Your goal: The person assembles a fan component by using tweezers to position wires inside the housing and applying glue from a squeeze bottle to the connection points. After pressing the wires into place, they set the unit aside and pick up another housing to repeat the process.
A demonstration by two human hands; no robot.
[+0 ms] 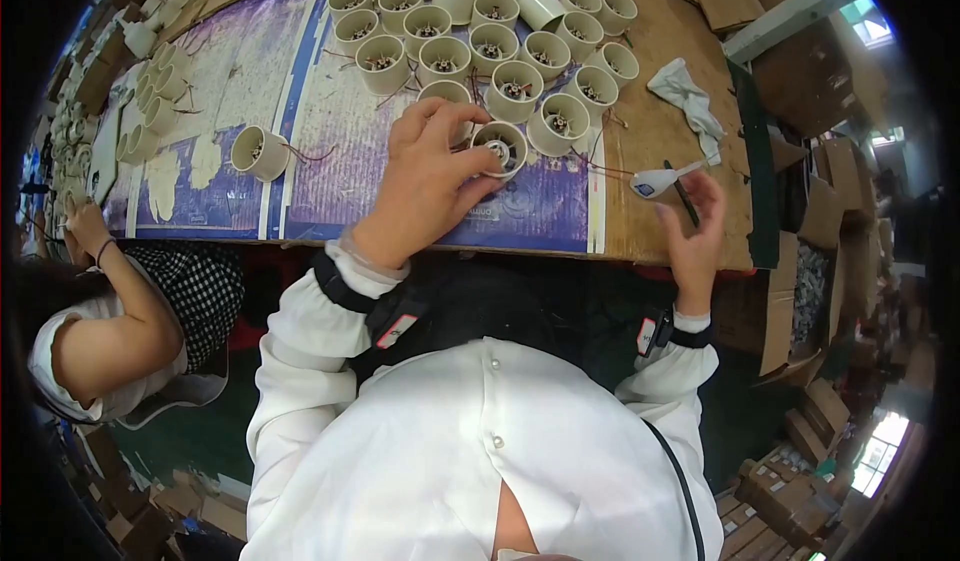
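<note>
My left hand point(428, 166) is closed at the rim of a round cream plastic housing point(514, 168), with thumb and fingertips at its left side. A pale ring-shaped part point(497, 148) shows inside that housing. To the right, my right hand point(697, 233) has its fingers curled around a slim dark green stick point(684, 197). Just beside its fingertips is a white spoon-shaped piece point(652, 183) with a blue mark; whether the fingers touch it I cannot tell. Thin red wires point(603, 170) run from the housings toward this piece.
Several similar cream housings point(443, 57) with wires inside crowd the far table. One lone housing point(257, 154) lies tilted at left. A crumpled white cloth point(687, 103) rests at right. Another person's arm point(130, 296) is at the left edge. Cardboard boxes point(780, 306) stand at right.
</note>
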